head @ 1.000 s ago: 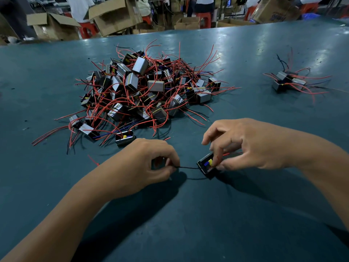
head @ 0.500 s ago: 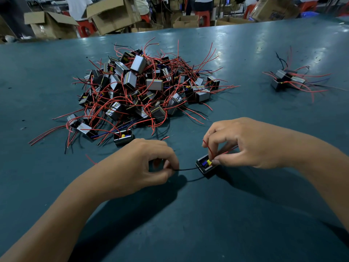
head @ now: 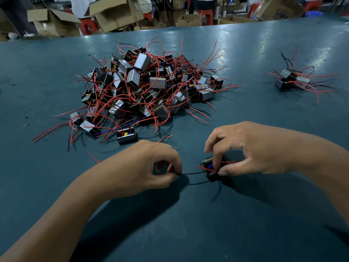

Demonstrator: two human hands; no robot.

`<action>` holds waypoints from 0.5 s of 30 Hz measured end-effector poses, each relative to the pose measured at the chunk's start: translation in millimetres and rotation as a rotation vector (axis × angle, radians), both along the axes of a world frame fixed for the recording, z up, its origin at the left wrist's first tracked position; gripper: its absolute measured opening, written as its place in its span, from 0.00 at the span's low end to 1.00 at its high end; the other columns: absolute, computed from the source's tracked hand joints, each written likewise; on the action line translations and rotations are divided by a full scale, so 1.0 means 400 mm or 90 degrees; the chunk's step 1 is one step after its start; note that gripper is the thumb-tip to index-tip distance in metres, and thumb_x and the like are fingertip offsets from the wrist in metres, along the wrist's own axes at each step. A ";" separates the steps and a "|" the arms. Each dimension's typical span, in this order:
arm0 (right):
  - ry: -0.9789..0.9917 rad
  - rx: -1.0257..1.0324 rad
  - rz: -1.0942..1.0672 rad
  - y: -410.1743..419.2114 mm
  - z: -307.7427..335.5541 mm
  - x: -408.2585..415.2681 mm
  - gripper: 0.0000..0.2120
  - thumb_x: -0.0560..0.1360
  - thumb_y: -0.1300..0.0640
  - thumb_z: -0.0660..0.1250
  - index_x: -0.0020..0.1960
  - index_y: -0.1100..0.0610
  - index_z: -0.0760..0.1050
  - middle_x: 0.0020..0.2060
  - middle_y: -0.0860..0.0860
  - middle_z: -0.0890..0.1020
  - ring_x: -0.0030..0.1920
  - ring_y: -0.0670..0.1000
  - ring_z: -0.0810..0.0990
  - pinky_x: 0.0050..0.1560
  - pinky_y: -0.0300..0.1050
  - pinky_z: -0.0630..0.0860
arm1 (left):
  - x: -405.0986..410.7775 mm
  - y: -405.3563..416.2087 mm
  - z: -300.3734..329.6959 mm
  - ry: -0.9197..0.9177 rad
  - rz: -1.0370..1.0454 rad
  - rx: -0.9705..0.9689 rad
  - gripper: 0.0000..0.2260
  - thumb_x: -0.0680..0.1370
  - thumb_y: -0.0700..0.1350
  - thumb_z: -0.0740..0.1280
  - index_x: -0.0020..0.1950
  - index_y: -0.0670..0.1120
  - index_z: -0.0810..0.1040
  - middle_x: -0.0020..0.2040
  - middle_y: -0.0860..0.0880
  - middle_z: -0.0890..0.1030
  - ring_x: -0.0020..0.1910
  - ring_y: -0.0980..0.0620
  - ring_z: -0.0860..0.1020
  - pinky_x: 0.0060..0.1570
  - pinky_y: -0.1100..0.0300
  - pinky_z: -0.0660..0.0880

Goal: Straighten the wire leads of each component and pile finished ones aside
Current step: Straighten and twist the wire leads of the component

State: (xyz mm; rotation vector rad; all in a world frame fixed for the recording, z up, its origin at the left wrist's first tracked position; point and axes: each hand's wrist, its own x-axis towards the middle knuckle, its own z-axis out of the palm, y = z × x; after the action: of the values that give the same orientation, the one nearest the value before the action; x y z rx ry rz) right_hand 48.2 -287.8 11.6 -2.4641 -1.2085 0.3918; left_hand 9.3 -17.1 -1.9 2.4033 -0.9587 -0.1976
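Note:
A small black component (head: 208, 170) with blue and yellow parts and red leads rests on the teal table (head: 188, 224). My right hand (head: 251, 148) pinches it between thumb and index finger. A black wire lead (head: 190, 173) runs out of its left side, and my left hand (head: 151, 167) pinches the end of that lead between thumb and fingers. A large tangled heap of components (head: 143, 87) with red leads lies behind my hands. A small pile of components (head: 294, 80) lies at the far right.
One loose component (head: 126, 136) lies at the near edge of the heap, just behind my left hand. Stray red wire bits (head: 93, 157) lie on the table. Cardboard boxes (head: 115, 12), red stools and people stand beyond the table's far edge.
My right hand has shifted its fingers on the component, tilting it slightly. My left hand stays pinched on the black lead. The view has shifted a little.

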 end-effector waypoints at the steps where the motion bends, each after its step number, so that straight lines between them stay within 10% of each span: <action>1: -0.003 0.003 -0.003 0.001 -0.001 -0.001 0.02 0.73 0.48 0.73 0.45 0.43 0.82 0.54 0.37 0.76 0.55 0.40 0.75 0.56 0.33 0.68 | 0.000 0.000 0.001 -0.001 -0.001 0.000 0.05 0.75 0.40 0.74 0.47 0.49 0.83 0.41 0.57 0.79 0.41 0.54 0.77 0.43 0.64 0.72; 15: -0.091 0.070 -0.194 0.060 -0.027 -0.024 0.06 0.75 0.50 0.70 0.43 0.47 0.72 0.40 0.40 0.77 0.43 0.40 0.75 0.46 0.40 0.72 | 0.006 0.002 -0.003 -0.039 0.030 -0.024 0.06 0.76 0.40 0.72 0.47 0.51 0.82 0.40 0.58 0.79 0.40 0.57 0.77 0.41 0.66 0.71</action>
State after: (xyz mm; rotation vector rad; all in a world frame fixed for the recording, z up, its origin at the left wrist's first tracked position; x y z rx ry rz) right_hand 38.6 -263.9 0.7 -2.5587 -0.8570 0.0646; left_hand 11.9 -16.1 -2.9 2.4065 -0.9242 -0.0889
